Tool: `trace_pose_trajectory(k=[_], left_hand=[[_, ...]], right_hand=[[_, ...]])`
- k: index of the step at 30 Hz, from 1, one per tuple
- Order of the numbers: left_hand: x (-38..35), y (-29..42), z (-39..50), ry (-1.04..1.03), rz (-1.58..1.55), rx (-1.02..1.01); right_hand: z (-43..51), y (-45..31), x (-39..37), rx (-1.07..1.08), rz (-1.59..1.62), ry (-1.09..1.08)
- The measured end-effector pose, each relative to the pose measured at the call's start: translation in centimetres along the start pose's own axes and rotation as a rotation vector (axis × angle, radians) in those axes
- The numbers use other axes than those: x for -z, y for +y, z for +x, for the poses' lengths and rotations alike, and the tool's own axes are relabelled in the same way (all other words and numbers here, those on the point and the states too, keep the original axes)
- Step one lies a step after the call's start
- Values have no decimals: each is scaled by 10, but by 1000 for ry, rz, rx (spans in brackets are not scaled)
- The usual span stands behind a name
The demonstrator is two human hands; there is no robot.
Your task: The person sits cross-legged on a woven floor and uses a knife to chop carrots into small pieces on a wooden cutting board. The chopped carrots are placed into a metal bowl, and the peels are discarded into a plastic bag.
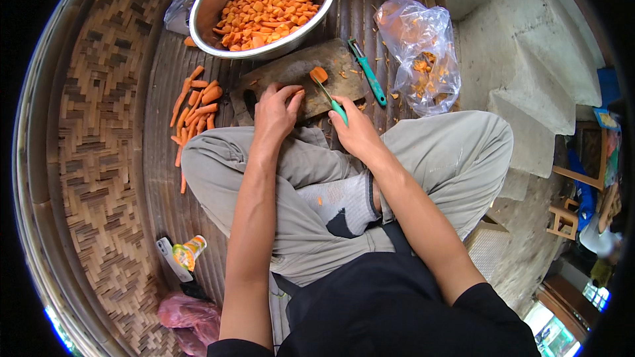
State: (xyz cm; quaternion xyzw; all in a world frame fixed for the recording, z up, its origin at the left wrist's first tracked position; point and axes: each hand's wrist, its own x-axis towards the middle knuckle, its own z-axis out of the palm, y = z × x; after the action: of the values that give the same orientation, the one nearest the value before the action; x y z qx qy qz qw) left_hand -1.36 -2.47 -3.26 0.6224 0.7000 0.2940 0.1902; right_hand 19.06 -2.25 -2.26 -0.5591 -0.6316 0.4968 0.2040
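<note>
My right hand [358, 131] grips the green handle of a small knife [339, 110] over a worn wooden cutting board [297, 70]. A carrot piece [319, 75] rests at the blade's tip. Near the board's left end, my left hand [276, 109] has its fingers pinched together. A bit of orange carrot shows at those fingertips; most of it is hidden. Just beyond the board stands a large metal bowl [198, 15] holding many cut carrot pieces [268, 12]. Whole peeled carrots [201, 104] lie in a pile left of the board.
A green-handled peeler [368, 73] lies right of the board, beside a clear plastic bag [421, 54] with carrot peelings. A phone [173, 259], a plastic cup [191, 252] and a pink bag [191, 317] are at lower left. Concrete steps [521, 74] border the slatted bamboo platform [163, 183].
</note>
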Motion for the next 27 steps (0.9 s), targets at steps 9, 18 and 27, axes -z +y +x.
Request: trace_pose_trajectory(k=[9,18,27], left_hand=[[-2,-10,6,-40,-273,173],[-1,-14,1,-45,-157,119],[9,-9,0,50,-292,240]], right_hand=[[-1,-6,1,-63,-1,-18],[-8,-12,-2,115,-74,-34],[-13,-28,-20,251,-155,-65]])
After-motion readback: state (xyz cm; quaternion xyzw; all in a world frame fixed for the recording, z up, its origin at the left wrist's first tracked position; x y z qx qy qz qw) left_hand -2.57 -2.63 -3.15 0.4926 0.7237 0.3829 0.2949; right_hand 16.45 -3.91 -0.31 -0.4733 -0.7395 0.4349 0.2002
